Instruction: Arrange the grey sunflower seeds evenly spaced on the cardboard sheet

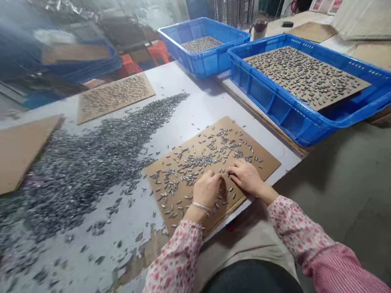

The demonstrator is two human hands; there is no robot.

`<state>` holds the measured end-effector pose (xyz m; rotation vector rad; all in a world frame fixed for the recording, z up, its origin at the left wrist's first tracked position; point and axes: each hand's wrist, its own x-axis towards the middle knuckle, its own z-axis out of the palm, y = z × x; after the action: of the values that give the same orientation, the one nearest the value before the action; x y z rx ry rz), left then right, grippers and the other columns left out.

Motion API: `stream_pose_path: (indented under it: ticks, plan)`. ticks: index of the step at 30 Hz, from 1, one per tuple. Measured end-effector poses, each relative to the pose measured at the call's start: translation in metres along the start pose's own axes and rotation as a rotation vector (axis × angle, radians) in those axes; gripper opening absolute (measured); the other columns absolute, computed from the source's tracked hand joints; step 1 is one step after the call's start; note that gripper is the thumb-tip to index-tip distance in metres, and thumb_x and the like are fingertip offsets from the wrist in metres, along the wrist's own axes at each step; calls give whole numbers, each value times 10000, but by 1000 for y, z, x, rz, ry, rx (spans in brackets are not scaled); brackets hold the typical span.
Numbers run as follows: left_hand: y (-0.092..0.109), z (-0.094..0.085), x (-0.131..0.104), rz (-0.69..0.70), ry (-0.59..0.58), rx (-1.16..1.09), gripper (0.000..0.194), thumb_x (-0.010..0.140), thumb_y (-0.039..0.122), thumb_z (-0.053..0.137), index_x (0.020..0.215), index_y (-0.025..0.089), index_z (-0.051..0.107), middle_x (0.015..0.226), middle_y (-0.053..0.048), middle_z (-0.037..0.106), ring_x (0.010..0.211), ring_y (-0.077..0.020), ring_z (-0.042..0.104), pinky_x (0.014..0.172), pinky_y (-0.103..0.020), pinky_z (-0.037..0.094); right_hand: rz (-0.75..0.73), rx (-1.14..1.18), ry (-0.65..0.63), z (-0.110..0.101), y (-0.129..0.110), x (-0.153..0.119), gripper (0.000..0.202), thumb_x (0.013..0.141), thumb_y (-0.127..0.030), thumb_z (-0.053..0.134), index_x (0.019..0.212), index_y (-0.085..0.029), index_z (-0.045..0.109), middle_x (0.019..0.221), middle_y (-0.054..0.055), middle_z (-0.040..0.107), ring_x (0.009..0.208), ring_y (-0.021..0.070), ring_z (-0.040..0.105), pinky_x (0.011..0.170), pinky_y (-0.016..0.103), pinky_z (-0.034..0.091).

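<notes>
A brown cardboard sheet (pixel 262 160) lies at the table's near edge, with many small, dark grey, shiny, pointed oval pieces (pixel 200 160) scattered over it. My left hand (pixel 207 189), a pale bangle on its wrist, rests low over the middle of the sheet with its fingers curled down. What its fingertips touch is hidden. Close beside it on the right, my right hand (pixel 246 176) has its thumb and fingers drawn together at the sheet's surface, among the pieces. Whether a piece sits between those fingertips is too small to make out.
Left of the sheet, a long heap of the same grey pieces (pixel 100 162) covers the white table (pixel 210 103). Another loaded cardboard sheet (pixel 116 95) lies behind it. Two blue plastic crates (pixel 275 97) at the back and right hold covered sheets. Bare cardboard (pixel 24 146) lies far left.
</notes>
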<state>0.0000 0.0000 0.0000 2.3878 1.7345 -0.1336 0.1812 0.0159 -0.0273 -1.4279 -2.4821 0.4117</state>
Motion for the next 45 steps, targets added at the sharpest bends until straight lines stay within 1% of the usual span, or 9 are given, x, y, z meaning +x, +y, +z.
stream_pose_path:
  ticks: [4,6,8,12,17,28,37,42,45]
  plan:
    - [-104,25,82,49,13,-22,281,931,321,371,921,231,637,908,-43,574,872,-167,550,679,-266,392,-28,-73,-25,47,0,122,218,923,-329,481,875,-167,619,923,87,556,919,209,453,764,319,334]
    - [-135,31,105,58,10,-43,272,927,328,386,897,228,637,900,-40,577,876,-162,552,687,-260,393,-65,-85,-41,59,0,155,220,922,-320,479,850,-159,612,918,88,561,900,204,454,741,317,329]
    - [-147,33,113,68,-4,-74,264,924,341,397,889,232,634,891,-33,578,882,-157,556,690,-253,393,-93,-77,-66,62,1,165,210,917,-311,486,836,-163,610,905,79,567,881,198,454,724,312,322]
    - [-140,31,106,84,-37,-131,223,911,341,428,889,239,624,912,-23,584,904,-153,556,686,-243,391,-58,-43,-100,59,2,151,198,897,-330,522,801,-181,611,852,55,571,875,194,455,714,305,311]
    - [-140,34,102,30,45,-173,188,899,329,453,881,225,608,906,-23,585,892,-148,557,681,-238,389,41,-7,-23,62,-1,144,156,866,-317,579,802,-178,610,852,48,575,863,184,459,723,299,326]
    - [-142,35,75,163,69,-107,230,915,289,433,846,214,639,877,-37,590,846,-158,538,691,-259,390,-90,151,6,62,-7,128,138,885,-280,556,834,-192,649,823,42,560,835,172,454,710,291,342]
    - [-138,41,74,220,150,-77,257,920,260,405,805,190,624,825,-52,569,808,-165,514,687,-280,388,-147,92,-20,70,-8,113,146,884,-289,550,828,-187,637,844,51,550,831,180,454,724,309,356]
    - [-140,42,74,236,117,-72,252,916,258,412,781,189,613,834,-49,573,806,-160,519,679,-277,385,-165,129,-8,76,-13,108,165,891,-308,536,832,-186,630,848,55,558,819,179,459,716,307,362]
    - [-142,41,73,214,95,-117,246,919,279,410,813,200,618,851,-42,582,815,-152,530,680,-265,389,-124,166,59,72,-6,109,167,891,-321,539,844,-191,632,831,52,562,818,181,468,726,308,367]
